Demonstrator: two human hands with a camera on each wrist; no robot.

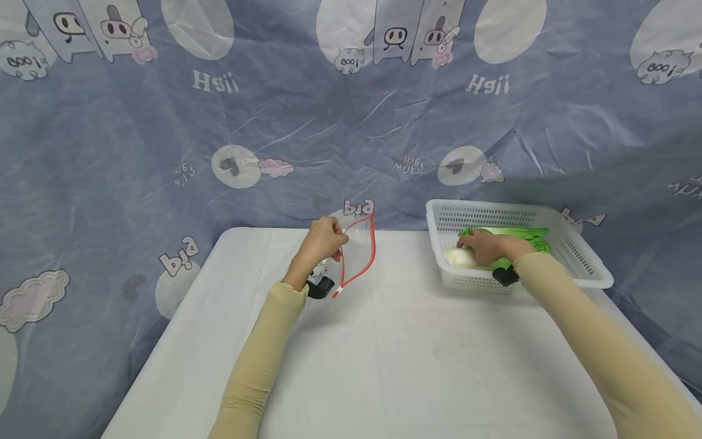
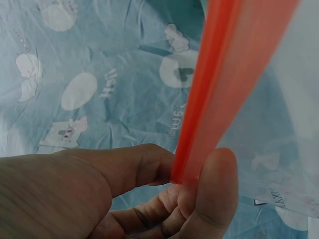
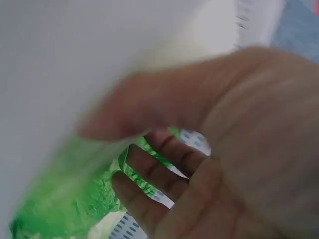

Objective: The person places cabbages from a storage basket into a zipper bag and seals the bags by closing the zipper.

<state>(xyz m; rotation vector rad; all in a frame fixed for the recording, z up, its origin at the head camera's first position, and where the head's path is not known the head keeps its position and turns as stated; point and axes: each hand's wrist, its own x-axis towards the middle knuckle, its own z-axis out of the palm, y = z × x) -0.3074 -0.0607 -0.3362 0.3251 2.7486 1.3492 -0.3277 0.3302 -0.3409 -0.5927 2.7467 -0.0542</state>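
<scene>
My left hand (image 1: 322,241) pinches the red zip edge of a clear plastic zip bag (image 2: 199,114) between thumb and fingers. In the head view the red rim of the bag gapes as a loop to the right of that hand. My right hand (image 1: 485,245) reaches down into a white perforated basket (image 1: 439,235). Its fingers are loosely bent beside leafy green vegetables (image 3: 75,199), with a gap between thumb and fingers in the right wrist view. A whitish rounded item (image 1: 459,258) lies by its fingertips. A blurred pale shape covers part of the right wrist view.
The basket stands at the back right of a white-covered table (image 1: 406,347). A long green stalk (image 1: 521,232) lies along its far side. Behind the table hangs a blue-grey printed cloth (image 1: 329,122).
</scene>
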